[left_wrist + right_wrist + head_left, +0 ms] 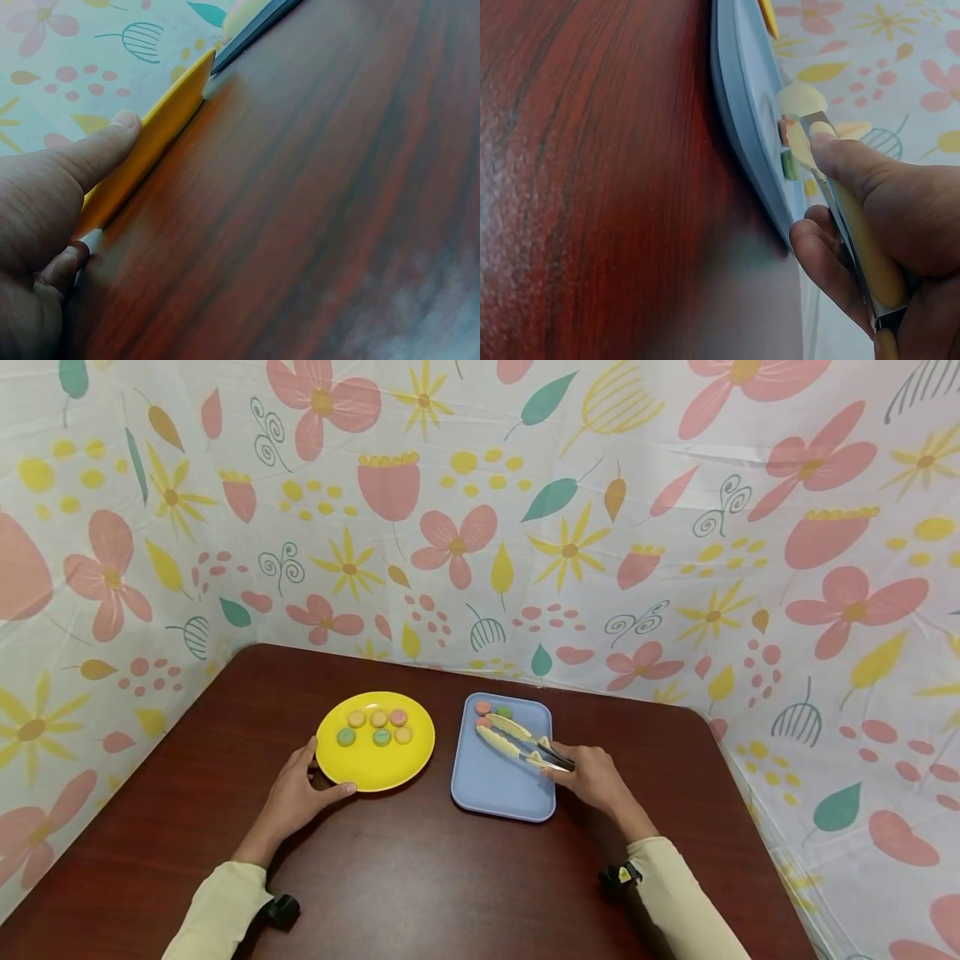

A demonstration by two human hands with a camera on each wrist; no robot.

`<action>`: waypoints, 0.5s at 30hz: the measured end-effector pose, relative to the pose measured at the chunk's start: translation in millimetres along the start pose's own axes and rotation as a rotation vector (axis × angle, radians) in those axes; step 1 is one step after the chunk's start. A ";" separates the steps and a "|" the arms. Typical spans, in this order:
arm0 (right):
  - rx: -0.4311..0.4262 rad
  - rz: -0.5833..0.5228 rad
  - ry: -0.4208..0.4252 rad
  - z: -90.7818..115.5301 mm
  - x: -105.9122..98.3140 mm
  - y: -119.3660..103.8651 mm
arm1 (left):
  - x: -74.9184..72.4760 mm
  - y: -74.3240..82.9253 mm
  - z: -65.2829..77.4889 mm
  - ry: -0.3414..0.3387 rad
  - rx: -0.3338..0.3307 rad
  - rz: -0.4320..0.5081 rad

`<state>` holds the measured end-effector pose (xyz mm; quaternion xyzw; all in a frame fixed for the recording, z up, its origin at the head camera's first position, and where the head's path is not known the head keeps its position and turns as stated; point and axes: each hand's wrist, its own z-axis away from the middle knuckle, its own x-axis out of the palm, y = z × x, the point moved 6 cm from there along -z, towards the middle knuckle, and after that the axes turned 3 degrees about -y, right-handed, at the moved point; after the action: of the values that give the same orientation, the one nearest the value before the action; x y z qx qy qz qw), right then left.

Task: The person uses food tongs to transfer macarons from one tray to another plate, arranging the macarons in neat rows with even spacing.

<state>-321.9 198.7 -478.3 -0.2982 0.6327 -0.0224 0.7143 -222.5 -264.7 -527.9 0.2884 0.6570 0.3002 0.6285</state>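
My left hand (295, 793) holds the rim of a round yellow plate (367, 770), its thumb at the near edge and fingers at the left side. On the plate lie several macaron-like sweets (378, 718) in two rows, green, pink and beige. Gripped in my right hand (596, 775) is a pair of tongs (517, 742) with cream tips, reaching over a blue rectangular tray (495, 793). The tips are at a pink macaron (483, 722) in the tray's far left corner. Another pink macaron (483, 707) and a green one (505, 712) sit beside it.
Plate and tray stand side by side on a dark brown wooden table (420, 877), with a strip of tabletop between them. A flower-patterned sheet (450, 602) hangs behind the table and along both sides.
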 end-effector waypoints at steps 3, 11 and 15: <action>0.002 -0.009 0.004 2.3 -1.7 -1.7 | -0.1 0.4 0.2 0.000 0.001 -0.002; -0.036 -0.029 0.028 7.1 -7.3 -15.1 | -0.1 -0.4 0.2 -0.001 0.002 -0.003; -0.060 -0.035 0.033 7.9 -11.2 -25.0 | 0.3 -0.4 0.0 -0.001 0.004 -0.002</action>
<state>-308.2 186.0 -456.8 -0.3302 0.6393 -0.0208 0.6942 -222.5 -264.7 -528.3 0.2893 0.6577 0.2979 0.6285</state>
